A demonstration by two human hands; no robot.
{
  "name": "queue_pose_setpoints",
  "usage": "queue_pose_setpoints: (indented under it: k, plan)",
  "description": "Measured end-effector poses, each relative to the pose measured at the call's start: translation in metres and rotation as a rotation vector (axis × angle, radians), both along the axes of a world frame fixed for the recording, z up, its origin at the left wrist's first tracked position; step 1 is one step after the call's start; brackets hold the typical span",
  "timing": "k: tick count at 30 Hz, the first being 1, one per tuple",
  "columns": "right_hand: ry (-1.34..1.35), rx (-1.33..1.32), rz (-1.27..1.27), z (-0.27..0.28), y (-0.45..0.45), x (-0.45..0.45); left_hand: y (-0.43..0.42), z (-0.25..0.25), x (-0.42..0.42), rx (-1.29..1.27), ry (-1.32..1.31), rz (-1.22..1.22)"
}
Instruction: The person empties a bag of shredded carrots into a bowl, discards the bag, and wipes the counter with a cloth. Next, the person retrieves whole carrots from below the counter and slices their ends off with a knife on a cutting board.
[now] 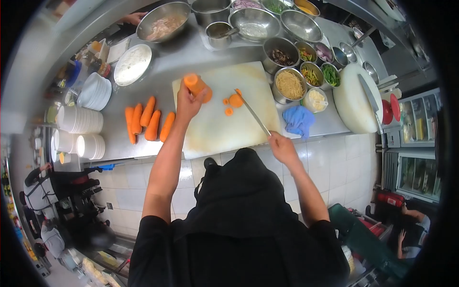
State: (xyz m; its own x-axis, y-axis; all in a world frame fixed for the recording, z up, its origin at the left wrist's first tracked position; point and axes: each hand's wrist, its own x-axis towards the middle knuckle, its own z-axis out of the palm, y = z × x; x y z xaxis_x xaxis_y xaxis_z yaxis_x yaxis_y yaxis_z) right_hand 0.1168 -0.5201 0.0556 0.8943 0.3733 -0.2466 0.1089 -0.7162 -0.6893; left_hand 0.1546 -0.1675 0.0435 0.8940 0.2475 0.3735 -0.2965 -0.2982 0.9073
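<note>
Over the left part of the white cutting board (pixel 220 136), my left hand (pixel 190 101) is closed around a thick carrot piece (pixel 192 81) with a cut face. My right hand (pixel 283 147) grips the handle of a long knife (pixel 255 115). The blade points up and left, its tip beside several orange carrot slices (pixel 235 100) lying on the board. Several whole peeled carrots (pixel 152 125) lie on the steel counter left of the board. A crumpled blue cloth (pixel 299 120) sits right of the board.
Metal containers of noodles (pixel 289 85) and cut vegetables (pixel 330 74) stand at the right. A second knife (pixel 368 91) rests on a round white block (pixel 351 107). Stacked white bowls (pixel 79 119) and an oval plate (pixel 133 65) are at left. Another person's hand (pixel 136 18) shows beside a steel bowl (pixel 163 37).
</note>
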Motion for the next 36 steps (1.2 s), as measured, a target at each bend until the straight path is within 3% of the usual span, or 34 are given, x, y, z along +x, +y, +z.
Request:
queue_pose_setpoints:
  k: [4,8,11,13,15,17,20,22,23,25,26,28,30,32,34,36]
  plan:
    - [0.055,0.077,-0.088,-0.019,0.007,-0.015,0.012,-0.014,0.04,-0.062,0.081,0.066]
    - [-0.002,0.123,-0.073,-0.013,0.014,-0.022,0.006,-0.013,0.05,0.107,0.102,0.142]
    - [0.106,0.203,-0.041,-0.001,0.02,-0.027,0.004,-0.009,0.039,0.139,0.191,0.148]
    - [0.504,0.233,0.008,0.001,0.026,-0.026,0.005,-0.009,0.031,0.142,0.252,0.161]
    - [0.658,0.32,-0.006,-0.019,0.031,-0.025,0.005,-0.025,0.014,0.321,0.206,0.373]
    - [0.889,0.482,-0.038,-0.035,0.033,-0.023,0.012,-0.042,-0.012,0.281,0.214,0.418]
    - [1.062,0.545,0.025,-0.036,0.012,-0.02,0.024,-0.027,-0.076,0.344,0.386,0.523]
    - [1.134,0.557,0.024,-0.027,-0.002,-0.023,0.064,-0.071,-0.119,0.567,0.328,0.618]
    - [1.152,0.496,0.065,-0.028,-0.009,-0.023,0.061,-0.065,-0.135,0.566,0.336,0.626]
    - [1.166,0.43,0.096,-0.034,-0.015,-0.025,0.052,-0.043,-0.16,0.747,0.635,0.634]
    - [1.172,0.422,0.106,-0.034,-0.01,-0.025,0.05,-0.044,-0.163,0.744,0.643,0.645]
    - [0.933,0.239,0.274,-0.036,0.006,-0.025,0.046,-0.045,-0.167,0.61,0.616,0.62]
    - [0.835,0.237,0.273,-0.035,0.029,-0.028,0.052,-0.058,-0.167,0.649,0.569,0.661]
    - [0.733,0.242,0.252,-0.032,0.047,-0.031,0.055,-0.059,-0.166,0.242,0.585,0.664]
    - [0.519,-0.003,0.296,-0.025,0.058,-0.03,0.05,-0.054,-0.176,0.213,0.551,0.668]
    - [0.484,-0.055,0.318,-0.016,0.067,-0.025,0.04,-0.041,-0.187,-0.103,0.408,0.446]
